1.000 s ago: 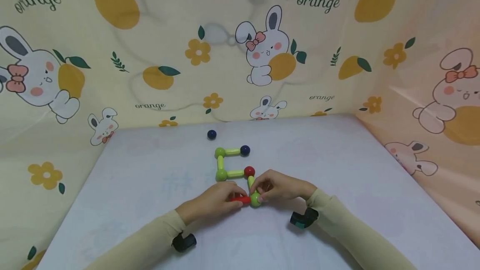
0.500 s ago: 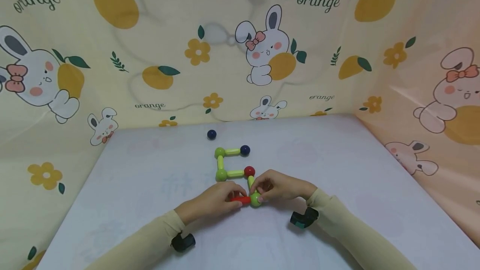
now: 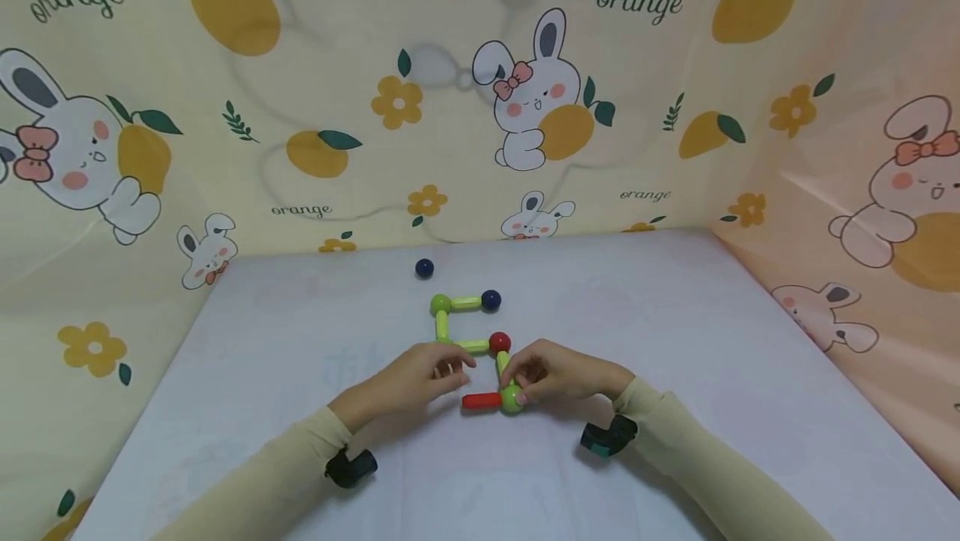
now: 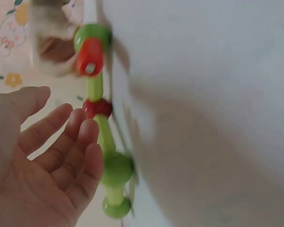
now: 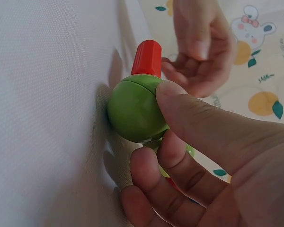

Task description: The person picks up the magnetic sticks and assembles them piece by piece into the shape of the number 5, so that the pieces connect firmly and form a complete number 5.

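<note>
My right hand point(image 3: 566, 373) pinches the green ball point(image 5: 135, 111) at the near end of a chain of balls and rods. From that ball a red rod point(image 3: 481, 401) points left, joined at one end. My left hand point(image 3: 408, 381) hovers just behind and left of the red rod, fingers loosely bent and holding nothing. A light green rod point(image 3: 502, 364) runs from the held ball to a red ball point(image 3: 499, 343). Beyond it, more light green rods and green balls lead to a dark blue ball point(image 3: 491, 300). One green corner ball is mostly hidden by my left hand.
A loose dark blue ball point(image 3: 424, 268) lies farther back on the white tabletop point(image 3: 637, 299). Behind the table hangs a printed cloth point(image 3: 450, 149) with rabbits and oranges, and it continues along the sides.
My left hand has let go of the red rod and moved back and left. The red rod stays joined to the green ball. My right hand keeps its hold.
</note>
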`<state>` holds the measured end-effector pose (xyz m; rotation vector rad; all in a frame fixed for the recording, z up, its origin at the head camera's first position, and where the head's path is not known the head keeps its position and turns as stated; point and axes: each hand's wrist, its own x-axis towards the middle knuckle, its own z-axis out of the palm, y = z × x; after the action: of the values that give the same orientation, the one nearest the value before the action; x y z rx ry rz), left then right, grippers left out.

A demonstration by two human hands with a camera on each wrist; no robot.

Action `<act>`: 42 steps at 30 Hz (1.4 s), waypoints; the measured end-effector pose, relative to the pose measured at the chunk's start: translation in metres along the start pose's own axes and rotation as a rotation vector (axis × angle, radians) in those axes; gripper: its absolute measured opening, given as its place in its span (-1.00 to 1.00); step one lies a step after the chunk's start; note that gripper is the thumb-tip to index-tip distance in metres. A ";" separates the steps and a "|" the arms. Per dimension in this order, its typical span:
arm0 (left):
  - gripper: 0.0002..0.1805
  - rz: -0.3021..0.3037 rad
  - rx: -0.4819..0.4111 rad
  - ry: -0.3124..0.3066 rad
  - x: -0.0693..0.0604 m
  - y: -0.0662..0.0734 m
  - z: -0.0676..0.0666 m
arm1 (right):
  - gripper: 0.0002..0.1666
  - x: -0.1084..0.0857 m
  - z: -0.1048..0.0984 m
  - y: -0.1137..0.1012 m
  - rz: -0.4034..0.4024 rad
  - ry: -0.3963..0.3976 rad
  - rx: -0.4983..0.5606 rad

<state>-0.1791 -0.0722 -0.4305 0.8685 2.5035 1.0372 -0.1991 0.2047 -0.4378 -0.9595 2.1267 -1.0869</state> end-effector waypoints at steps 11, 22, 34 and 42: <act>-0.72 -0.069 -0.010 0.209 0.012 -0.032 -0.041 | -0.74 -0.001 0.000 -0.002 0.020 0.000 0.007; -0.72 -0.183 0.043 0.334 0.029 -0.070 -0.060 | -0.73 -0.001 -0.001 0.000 0.011 -0.003 0.007; -0.67 -0.223 0.086 0.368 0.056 -0.081 -0.073 | -0.74 0.000 0.000 0.000 0.026 -0.006 0.015; -0.64 -0.275 0.079 0.374 0.068 -0.088 -0.077 | -0.73 0.000 0.000 0.002 0.012 -0.010 0.033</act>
<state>-0.3047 -0.1197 -0.4423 0.3539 2.8820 1.0937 -0.2000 0.2055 -0.4396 -0.9339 2.0974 -1.1060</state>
